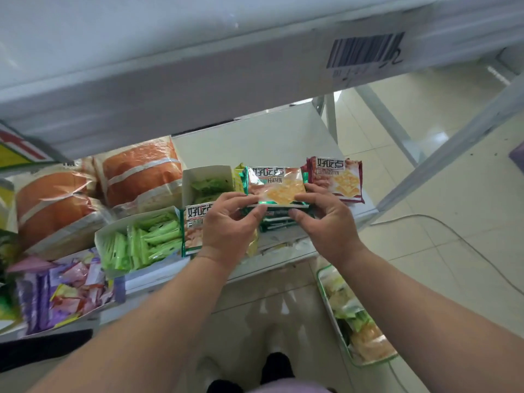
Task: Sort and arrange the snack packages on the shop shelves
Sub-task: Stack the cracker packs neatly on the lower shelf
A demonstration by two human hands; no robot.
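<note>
Near the shelf's [255, 143] right end, the left hand [226, 222] and right hand [326, 219] pinch a green biscuit packet [275, 185] atop its stack [276, 221]. Slippery film could slide, toppling the stack onto the floor.

The upper shelf [198, 80] overhangs the lower shelf [269, 137], so the way in is from the front, under its edge. Bare shelf lies open behind the biscuit packs, toward the back right corner. To the left, two open boxes of green sachets [147, 239] and the big orange bags [141, 171] fill the space. The red biscuit packs [337, 180] take the right edge, beside the slanted frame post [442, 154]. A basket [354, 321] sits on the floor, lower right.
</note>
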